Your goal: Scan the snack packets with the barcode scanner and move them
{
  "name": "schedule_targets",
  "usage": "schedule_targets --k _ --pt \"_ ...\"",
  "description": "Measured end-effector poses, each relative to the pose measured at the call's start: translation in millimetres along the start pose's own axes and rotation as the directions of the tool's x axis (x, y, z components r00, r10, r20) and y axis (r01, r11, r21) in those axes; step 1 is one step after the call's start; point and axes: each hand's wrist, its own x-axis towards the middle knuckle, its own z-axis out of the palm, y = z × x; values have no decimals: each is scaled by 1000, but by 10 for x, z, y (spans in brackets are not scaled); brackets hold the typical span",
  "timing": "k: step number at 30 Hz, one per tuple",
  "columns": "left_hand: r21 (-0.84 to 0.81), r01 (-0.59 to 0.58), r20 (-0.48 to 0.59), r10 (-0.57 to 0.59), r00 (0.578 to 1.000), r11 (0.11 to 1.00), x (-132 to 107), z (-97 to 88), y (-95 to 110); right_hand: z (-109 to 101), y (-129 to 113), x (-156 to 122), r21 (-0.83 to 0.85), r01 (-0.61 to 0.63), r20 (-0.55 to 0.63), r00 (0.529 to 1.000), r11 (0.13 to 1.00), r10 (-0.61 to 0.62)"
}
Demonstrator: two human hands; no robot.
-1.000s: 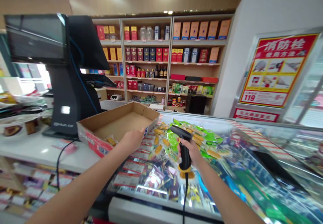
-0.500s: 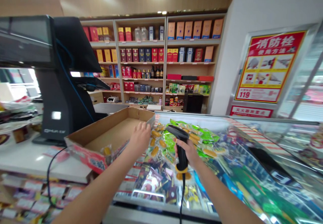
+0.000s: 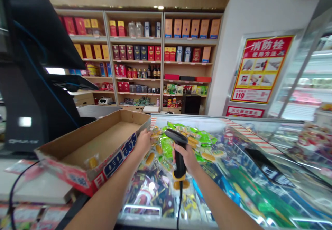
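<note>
My right hand (image 3: 185,157) is wrapped around the handle of a black barcode scanner (image 3: 178,150), its head tilted up to the left and its cable hanging down. Behind and below the scanner, a pile of snack packets lies on the glass counter: green packs (image 3: 207,137) and clear-wrapped yellow-brown snacks (image 3: 208,156). At the pile's left edge, my left hand (image 3: 144,142) has its fingers curled onto a clear-wrapped snack (image 3: 155,132); the fingertips are partly hidden. Beside that forearm stands an open cardboard box (image 3: 119,154) with one small wrapped snack (image 3: 92,161) inside.
A black checkout terminal (image 3: 33,85) rises at the left. On the glass counter's right side lies a dark phone-like slab (image 3: 267,166). Packaged goods show beneath the glass (image 3: 145,195). Shelves of boxed bottles (image 3: 136,52) line the back wall, beside a red-and-yellow poster (image 3: 261,69).
My left hand has moved from beside the box's rim onto the packets at the pile's left edge. The right hand still holds the scanner over the pile. The camera view has shifted rightward.
</note>
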Motion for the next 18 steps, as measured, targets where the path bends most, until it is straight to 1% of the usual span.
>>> schedule_targets --k 1,2,3,4,5,6,7,8,9,10,11,13,14,15,18 --pt "-87 27 0 -27 1000 996 5 -38 27 0 -3 -3 -3 -1 -3 1000 1000 1" --pt "-208 75 22 -72 997 975 6 -72 55 0 -8 -7 -8 -1 -5 1000 1000 1" --pt "-367 146 70 -129 989 919 3 -102 83 1 -14 -11 -12 0 -6 1000 1000 0" --pt "-543 234 145 -184 972 806 -4 -127 109 3 -21 -15 -13 2 -11 1000 1000 -2" --pt "-702 330 242 -224 944 631 -14 -149 132 4 -28 -18 -9 2 -16 1000 1000 -2" --pt "-811 415 344 -237 909 413 -26 -168 153 4 -35 -21 0 0 -23 1000 1000 0" --pt "-859 476 433 -226 873 191 -39 -184 171 5 -41 -23 12 -4 -31 1000 1000 4" --pt "-857 515 503 -202 840 7 -51 -196 189 5 -46 -24 22 -9 -38 999 1000 10" --pt "-828 547 560 -172 810 -121 -62 -204 205 4 -51 -25 27 -13 -43 999 1000 14" --pt "-796 572 602 -150 785 -198 -71 -208 222 4 -54 -25 26 -15 -49 999 1000 16" --pt "-771 591 629 -137 765 -239 -79 -208 238 4 -57 -27 19 -13 -53 998 1000 14" --pt "-750 606 650 -125 749 -267 -90 -199 269 8 -66 -34 -8 -4 -51 999 1000 4" --pt "-757 595 640 -123 758 -270 -94 -192 283 10 -73 -40 -25 4 -42 999 1000 -5" --pt "-773 575 620 -123 775 -269 -95 -185 295 13 -83 -47 -45 15 -24 1000 999 -16" --pt "-838 488 529 -140 837 -243 -91 -176 316 11 -127 -72 -117 48 69 997 992 -40"
